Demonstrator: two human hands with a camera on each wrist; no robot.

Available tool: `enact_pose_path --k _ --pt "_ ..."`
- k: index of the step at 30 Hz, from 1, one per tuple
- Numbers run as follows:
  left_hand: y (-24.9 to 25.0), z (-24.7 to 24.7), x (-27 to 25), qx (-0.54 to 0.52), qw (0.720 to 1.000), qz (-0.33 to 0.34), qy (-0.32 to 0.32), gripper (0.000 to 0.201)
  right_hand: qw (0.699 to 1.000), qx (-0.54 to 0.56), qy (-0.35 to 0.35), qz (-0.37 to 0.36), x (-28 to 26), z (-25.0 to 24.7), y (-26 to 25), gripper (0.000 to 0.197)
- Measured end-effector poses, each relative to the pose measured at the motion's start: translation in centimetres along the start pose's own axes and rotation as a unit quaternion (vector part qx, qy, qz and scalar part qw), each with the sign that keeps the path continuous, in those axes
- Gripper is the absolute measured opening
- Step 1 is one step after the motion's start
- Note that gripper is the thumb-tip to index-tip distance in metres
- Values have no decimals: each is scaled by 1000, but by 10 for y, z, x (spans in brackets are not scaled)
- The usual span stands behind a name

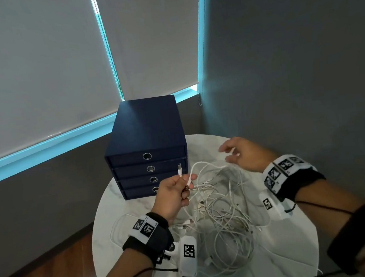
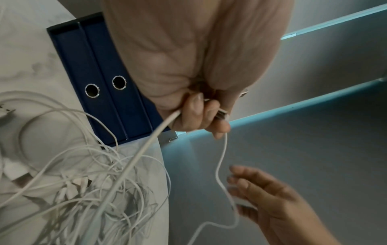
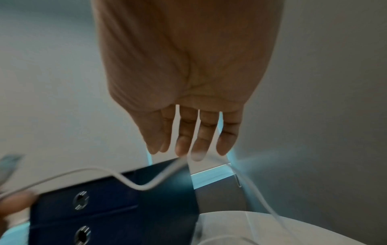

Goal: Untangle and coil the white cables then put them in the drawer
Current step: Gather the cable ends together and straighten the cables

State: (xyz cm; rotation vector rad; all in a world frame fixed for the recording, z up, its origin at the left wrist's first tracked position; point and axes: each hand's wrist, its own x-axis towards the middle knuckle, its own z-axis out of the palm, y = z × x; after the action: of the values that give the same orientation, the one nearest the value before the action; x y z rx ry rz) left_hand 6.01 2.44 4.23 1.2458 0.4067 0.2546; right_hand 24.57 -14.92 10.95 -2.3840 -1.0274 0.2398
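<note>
A tangle of white cables (image 1: 222, 215) lies on the round white marble table (image 1: 285, 254). My left hand (image 1: 187, 183) is raised over the tangle's far left and grips one cable just below its USB plug (image 1: 180, 169), which points up. In the left wrist view the fingers of this hand (image 2: 201, 112) curl round the cable (image 2: 220, 165). That cable runs right to my right hand (image 1: 228, 153), where it lies across the straight, spread fingers (image 3: 188, 140). The navy drawer unit (image 1: 146, 128) stands behind the tangle with all its drawers shut.
A grey wall rises close behind the table on the right. Roller blinds with a hanging bead chain (image 1: 199, 95) cover the window behind the drawer unit. Wooden floor (image 1: 44, 268) shows below the table's left edge.
</note>
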Motion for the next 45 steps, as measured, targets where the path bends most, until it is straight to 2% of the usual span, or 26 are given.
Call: enact_pose_path --k 3,7,10,14,16,23,25,28,30,32,34,36,38,41,45 --pt "-4 6 0 30 1000 -6 -2 27 990 -62 -84 -93 -10 21 -26 38" --pt "-4 13 -2 28 1000 -11 -2 26 983 -65 -132 -113 -18 38 -56 24" --pt "-1 13 -4 -4 1000 -10 13 27 989 -25 -114 -94 -21 39 -55 20" --pt "0 8 -2 -39 998 -5 52 37 995 85 6 -41 -21 43 -51 21" --pt "2 12 -2 -12 999 -1 45 38 991 124 29 -27 -22 50 -55 22" --pt "6 37 -3 10 999 -5 39 36 981 194 0 -17 -35 90 -70 23" --pt "5 35 -3 -12 998 2 55 36 983 180 0 -38 -40 92 -69 22" --pt "10 25 -1 -85 991 35 101 39 992 103 -47 -63 -49 89 -59 25" --pt "18 13 4 -171 974 57 134 38 995 61 -70 -33 -56 88 -37 24" --pt "29 -2 7 -199 963 85 161 37 997 36 -67 11 -60 87 -6 22" --pt "42 -17 8 -194 957 111 186 36 994 9 -60 88 -59 86 25 24" --pt "52 -30 9 -188 953 127 201 36 980 -15 -56 193 -59 81 57 28" --pt "56 -35 8 -175 955 135 199 36 964 3 -44 263 -58 74 80 24" --pt "52 -27 6 -100 969 144 174 36 960 93 13 264 -47 56 78 29" --pt "37 4 5 9 981 160 106 33 948 263 40 177 -27 21 17 35"
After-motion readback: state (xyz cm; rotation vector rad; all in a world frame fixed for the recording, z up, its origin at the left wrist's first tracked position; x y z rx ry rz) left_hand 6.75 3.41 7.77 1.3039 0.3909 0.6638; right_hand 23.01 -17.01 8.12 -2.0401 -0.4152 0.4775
